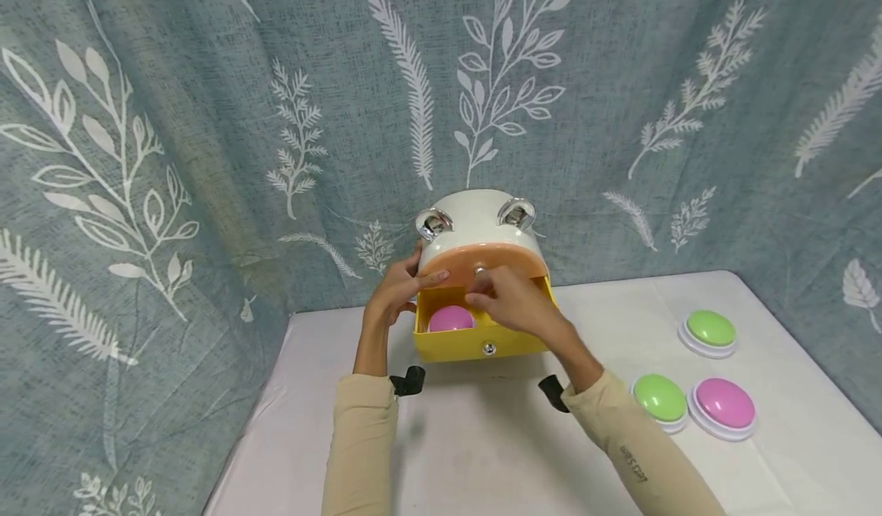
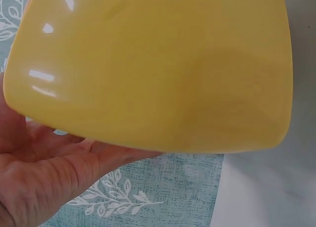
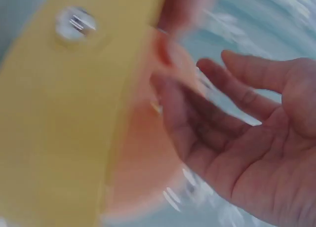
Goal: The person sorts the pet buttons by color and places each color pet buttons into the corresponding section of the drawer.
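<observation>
Nearest us, two beige sleeves [image 1: 361, 447] reach in over the white worktop [image 1: 475, 455]. To our right, a green dome [image 1: 660, 397] and a loose pink dome [image 1: 725, 403] lie side by side. Ahead, the cabinet's yellow drawer [image 1: 451, 346] stands pulled out, and a little farther back, on the right, sits a second green dome [image 1: 711, 328]. Inside the drawer, on its left side, rests another pink dome [image 1: 451, 318].

Above it, our right hand [image 1: 513, 298] has loosely curved fingers and a thumb held apart, gripping nothing we can see. Its fingertips are near the silver knob [image 1: 480, 270]; blur hides whether they touch. Our left hand [image 1: 396, 290] is spread at the cabinet's left side, thumb straight against the orange front [image 1: 462, 262], bracing rather than grasping.

We judge the step to be working the cabinet's drawers; the next move probably calls for pinching that knob while the left hand steadies the white top [image 1: 475, 213]. A leaf-patterned curtain [image 1: 331, 80] hangs behind.
</observation>
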Action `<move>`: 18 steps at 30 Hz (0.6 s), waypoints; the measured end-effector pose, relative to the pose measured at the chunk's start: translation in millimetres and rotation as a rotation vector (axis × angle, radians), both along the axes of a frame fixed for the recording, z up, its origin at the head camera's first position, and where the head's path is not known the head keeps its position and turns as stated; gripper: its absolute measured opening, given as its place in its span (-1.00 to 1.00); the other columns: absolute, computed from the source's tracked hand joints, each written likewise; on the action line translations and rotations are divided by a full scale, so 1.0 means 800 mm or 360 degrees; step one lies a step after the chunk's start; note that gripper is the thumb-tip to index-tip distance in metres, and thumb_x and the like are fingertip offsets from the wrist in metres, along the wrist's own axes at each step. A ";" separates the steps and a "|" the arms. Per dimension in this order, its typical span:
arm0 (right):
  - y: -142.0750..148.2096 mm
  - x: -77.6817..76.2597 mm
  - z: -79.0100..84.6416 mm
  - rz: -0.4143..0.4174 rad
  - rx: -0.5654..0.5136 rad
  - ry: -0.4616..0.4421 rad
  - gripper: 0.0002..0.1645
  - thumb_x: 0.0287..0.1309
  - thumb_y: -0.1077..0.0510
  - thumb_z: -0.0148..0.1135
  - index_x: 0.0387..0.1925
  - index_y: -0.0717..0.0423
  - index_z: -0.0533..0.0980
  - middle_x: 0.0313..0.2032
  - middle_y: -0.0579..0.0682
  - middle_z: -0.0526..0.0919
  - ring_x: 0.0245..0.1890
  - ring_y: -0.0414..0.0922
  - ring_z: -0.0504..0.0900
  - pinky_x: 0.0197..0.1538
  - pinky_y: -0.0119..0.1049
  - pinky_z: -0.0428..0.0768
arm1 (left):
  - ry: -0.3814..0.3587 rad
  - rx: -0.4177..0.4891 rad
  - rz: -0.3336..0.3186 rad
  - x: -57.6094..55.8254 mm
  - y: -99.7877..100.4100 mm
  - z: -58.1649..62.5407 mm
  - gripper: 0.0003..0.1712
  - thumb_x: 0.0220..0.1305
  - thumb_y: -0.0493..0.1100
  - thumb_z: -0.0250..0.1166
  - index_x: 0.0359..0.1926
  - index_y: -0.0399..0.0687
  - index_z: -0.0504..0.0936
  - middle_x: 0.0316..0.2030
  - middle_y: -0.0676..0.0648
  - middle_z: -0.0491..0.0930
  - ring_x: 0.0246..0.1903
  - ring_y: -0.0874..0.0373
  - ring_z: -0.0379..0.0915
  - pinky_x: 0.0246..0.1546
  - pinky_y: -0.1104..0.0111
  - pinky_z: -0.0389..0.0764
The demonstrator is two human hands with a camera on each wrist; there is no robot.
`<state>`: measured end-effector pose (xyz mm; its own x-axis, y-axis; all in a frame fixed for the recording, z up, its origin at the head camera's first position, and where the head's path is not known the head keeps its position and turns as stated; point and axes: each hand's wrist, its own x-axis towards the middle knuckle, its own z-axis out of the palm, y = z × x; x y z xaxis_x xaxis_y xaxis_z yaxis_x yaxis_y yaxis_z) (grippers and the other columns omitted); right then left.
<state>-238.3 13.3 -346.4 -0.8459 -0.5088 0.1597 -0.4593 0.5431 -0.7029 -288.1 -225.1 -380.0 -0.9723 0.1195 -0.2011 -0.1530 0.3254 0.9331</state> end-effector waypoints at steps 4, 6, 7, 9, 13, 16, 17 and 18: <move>0.073 0.011 0.019 -0.0126 -0.0133 0.0023 -0.75 0.47 0.17 0.25 -0.13 0.30 0.71 -0.25 0.19 0.81 -0.34 -0.08 0.75 -0.21 -0.30 0.69 | -0.0005 0.0004 -0.0007 0.000 0.002 0.000 0.14 0.37 0.11 0.42 0.69 0.30 -0.17 0.68 -0.09 0.00 0.55 -0.21 0.24 0.16 -0.19 0.67; 0.115 0.014 0.021 -0.0299 -0.0118 0.0011 -0.69 0.51 0.12 0.21 -0.05 0.31 0.68 -0.22 0.24 0.80 -0.30 -0.06 0.77 -0.20 -0.27 0.71 | -0.0008 -0.0002 -0.0008 0.000 0.001 0.001 0.15 0.37 0.11 0.42 0.69 0.29 -0.18 0.68 -0.09 0.00 0.54 -0.20 0.26 0.15 -0.16 0.69; 0.137 0.014 0.020 -0.0390 -0.0082 0.0016 -0.66 0.53 0.09 0.19 -0.01 0.32 0.67 -0.19 0.27 0.80 -0.27 -0.02 0.78 -0.19 -0.23 0.72 | -0.0011 -0.0007 -0.0008 0.000 0.001 0.001 0.15 0.37 0.12 0.42 0.69 0.28 -0.19 0.68 -0.09 -0.01 0.54 -0.20 0.26 0.15 -0.16 0.69; 0.179 0.009 0.012 -0.0528 0.0029 0.0010 -0.60 0.56 0.06 0.14 0.06 0.34 0.64 -0.11 0.33 0.78 -0.20 0.10 0.79 -0.17 -0.11 0.72 | -0.0017 -0.0022 -0.0015 0.000 0.000 0.002 0.17 0.37 0.13 0.42 0.69 0.26 -0.21 0.68 -0.09 -0.02 0.54 -0.19 0.25 0.16 -0.14 0.69; 0.256 -0.014 -0.020 -0.0610 0.0341 -0.0060 -0.55 0.54 0.08 0.13 0.12 0.44 0.57 0.03 0.50 0.67 -0.03 0.35 0.71 -0.10 0.15 0.69 | -0.0014 -0.0035 -0.0026 0.001 -0.003 0.003 0.16 0.39 0.13 0.40 0.69 0.25 -0.23 0.68 -0.09 -0.03 0.55 -0.19 0.24 0.14 -0.10 0.71; 0.296 -0.035 -0.052 -0.0581 0.0582 -0.0178 -0.51 0.46 0.15 0.18 0.16 0.53 0.49 0.10 0.61 0.57 0.09 0.50 0.59 0.03 0.30 0.64 | 0.0004 -0.0048 -0.0020 0.001 -0.007 0.005 0.15 0.40 0.13 0.39 0.68 0.26 -0.23 0.68 -0.10 -0.02 0.54 -0.20 0.25 0.08 -0.04 0.75; 0.306 -0.041 -0.064 -0.0559 0.0655 -0.0227 -0.49 0.42 0.19 0.20 0.20 0.55 0.45 0.15 0.63 0.52 0.13 0.53 0.54 0.09 0.34 0.61 | 0.0007 -0.0058 -0.0015 0.001 -0.008 0.006 0.15 0.40 0.13 0.39 0.68 0.26 -0.23 0.68 -0.11 -0.02 0.54 -0.20 0.26 0.06 -0.03 0.76; 0.315 -0.045 -0.075 -0.0541 0.0726 -0.0283 -0.44 0.38 0.22 0.23 0.24 0.56 0.41 0.18 0.65 0.47 0.18 0.56 0.48 0.14 0.37 0.57 | 0.0011 -0.0063 -0.0015 0.001 -0.009 0.006 0.15 0.40 0.13 0.39 0.68 0.26 -0.23 0.68 -0.11 -0.01 0.54 -0.21 0.25 0.06 -0.04 0.76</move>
<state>-274.7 265.5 -406.1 -0.9672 -0.1884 -0.1706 -0.1031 0.9043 -0.4142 -287.1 -232.3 -374.8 -0.9725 0.1207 -0.1992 -0.1433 0.3638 0.9204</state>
